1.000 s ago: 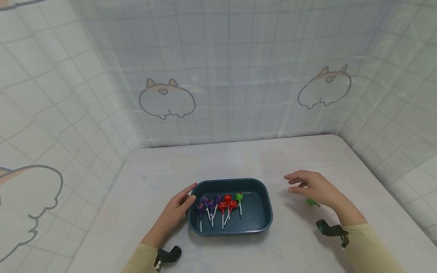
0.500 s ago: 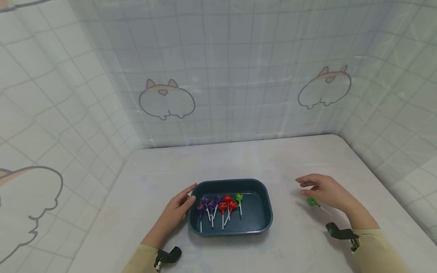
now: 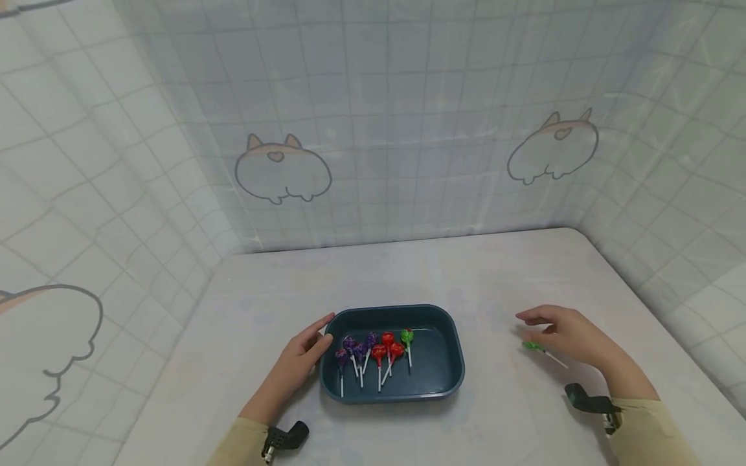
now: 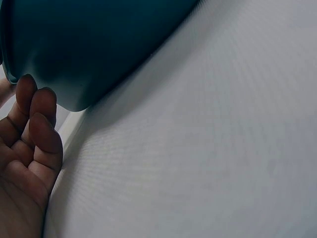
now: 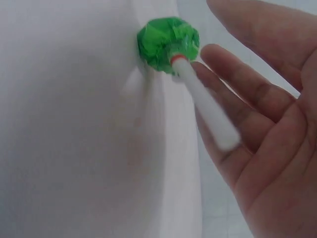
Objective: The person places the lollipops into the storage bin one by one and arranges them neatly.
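Note:
A dark blue-green tray (image 3: 434, 362) holds purple lollipops (image 3: 341, 355), red lollipops (image 3: 379, 352) and one green lollipop (image 3: 407, 336). At its left end is my left hand (image 3: 297, 362), thumb on the rim and fingers at the outer corner; the left wrist view shows bent fingers (image 4: 43, 101) beside the tray wall (image 4: 99, 44). Over to the right, my right hand (image 3: 568, 333) hovers low above another green lollipop (image 3: 533, 346) on the table. Fingers and thumb are spread apart around the green lollipop (image 5: 168, 42) in the right wrist view, its white stick pointing towards the palm.
The white table (image 3: 408, 272) meets grid-patterned curtains (image 3: 384, 129) at the back and sides. Each wrist carries a small black camera, the left wrist camera (image 3: 285, 436) and the right wrist camera (image 3: 588, 400).
My right hand has moved right and towards me, coming down over the loose green lollipop. The left hand and the tray stay where they were.

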Action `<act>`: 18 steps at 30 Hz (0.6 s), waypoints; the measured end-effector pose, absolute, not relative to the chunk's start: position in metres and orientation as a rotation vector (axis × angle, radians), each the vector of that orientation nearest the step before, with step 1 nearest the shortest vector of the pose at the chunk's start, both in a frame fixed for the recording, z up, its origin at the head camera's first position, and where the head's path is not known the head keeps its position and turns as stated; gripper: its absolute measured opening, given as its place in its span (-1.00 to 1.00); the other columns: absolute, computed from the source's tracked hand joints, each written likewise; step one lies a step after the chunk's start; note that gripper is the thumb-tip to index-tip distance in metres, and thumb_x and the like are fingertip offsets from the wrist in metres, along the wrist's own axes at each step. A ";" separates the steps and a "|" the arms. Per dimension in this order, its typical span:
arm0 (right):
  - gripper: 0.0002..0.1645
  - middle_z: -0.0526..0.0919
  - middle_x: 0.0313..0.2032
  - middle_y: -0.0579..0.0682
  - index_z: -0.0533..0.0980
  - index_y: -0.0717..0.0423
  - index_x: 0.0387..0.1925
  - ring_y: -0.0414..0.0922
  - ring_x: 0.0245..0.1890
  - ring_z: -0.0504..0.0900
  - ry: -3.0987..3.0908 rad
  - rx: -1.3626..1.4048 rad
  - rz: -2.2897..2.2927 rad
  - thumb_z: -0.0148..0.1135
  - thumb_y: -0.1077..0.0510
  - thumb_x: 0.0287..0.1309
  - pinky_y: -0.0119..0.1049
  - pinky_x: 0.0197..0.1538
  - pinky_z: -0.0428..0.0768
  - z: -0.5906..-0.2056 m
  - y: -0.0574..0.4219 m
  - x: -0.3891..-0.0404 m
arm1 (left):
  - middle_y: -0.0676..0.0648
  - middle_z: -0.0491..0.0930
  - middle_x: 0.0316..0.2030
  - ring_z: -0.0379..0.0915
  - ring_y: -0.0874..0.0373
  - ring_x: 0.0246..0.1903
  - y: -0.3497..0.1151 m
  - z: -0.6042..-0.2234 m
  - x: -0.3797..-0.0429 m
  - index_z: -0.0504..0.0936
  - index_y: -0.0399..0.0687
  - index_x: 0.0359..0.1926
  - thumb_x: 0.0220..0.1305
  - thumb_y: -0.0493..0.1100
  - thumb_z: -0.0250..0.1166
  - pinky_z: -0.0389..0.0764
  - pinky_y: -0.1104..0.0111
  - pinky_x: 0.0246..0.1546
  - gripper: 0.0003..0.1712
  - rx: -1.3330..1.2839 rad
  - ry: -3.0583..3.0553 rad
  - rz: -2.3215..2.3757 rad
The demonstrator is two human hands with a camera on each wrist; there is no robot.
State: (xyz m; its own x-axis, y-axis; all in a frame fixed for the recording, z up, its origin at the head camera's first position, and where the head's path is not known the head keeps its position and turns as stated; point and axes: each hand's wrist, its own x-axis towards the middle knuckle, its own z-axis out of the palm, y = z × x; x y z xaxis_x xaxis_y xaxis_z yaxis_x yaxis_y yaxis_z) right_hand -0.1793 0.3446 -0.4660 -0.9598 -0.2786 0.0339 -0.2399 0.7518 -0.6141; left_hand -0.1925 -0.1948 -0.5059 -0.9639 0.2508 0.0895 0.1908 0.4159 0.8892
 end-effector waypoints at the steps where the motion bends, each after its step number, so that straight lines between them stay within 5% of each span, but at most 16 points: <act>1: -0.49 0.64 0.05 -0.01 0.60 0.02 0.13 -0.02 -0.02 0.64 2.877 -0.422 -1.000 0.44 -0.01 0.15 -0.24 -0.11 0.58 -0.466 0.346 -0.179 | -0.07 0.48 -0.44 0.35 0.12 -0.53 -0.195 -0.506 -0.192 0.39 0.35 0.40 0.44 0.11 0.17 0.43 0.31 -0.54 -0.47 0.407 2.594 1.618; 18: -0.52 0.67 -0.05 -0.08 0.65 -0.01 0.00 -0.15 -0.15 0.62 2.808 -0.418 -0.961 0.54 0.01 0.00 -0.29 -0.18 0.57 -0.470 0.349 -0.175 | -0.08 0.47 -0.44 0.34 0.11 -0.54 -0.194 -0.508 -0.193 0.41 0.39 0.38 0.44 0.08 0.19 0.41 0.32 -0.57 -0.48 0.367 2.603 1.620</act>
State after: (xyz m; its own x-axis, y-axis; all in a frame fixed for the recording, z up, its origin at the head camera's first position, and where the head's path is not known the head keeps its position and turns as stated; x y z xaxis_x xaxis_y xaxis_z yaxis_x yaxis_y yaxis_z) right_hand -0.1752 0.3487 -0.4702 -0.9508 -0.3063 -0.0458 -0.2140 0.7567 -0.6177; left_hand -0.1933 -0.1944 -0.5082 -0.9703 0.2284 0.0791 0.1719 0.4216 0.8903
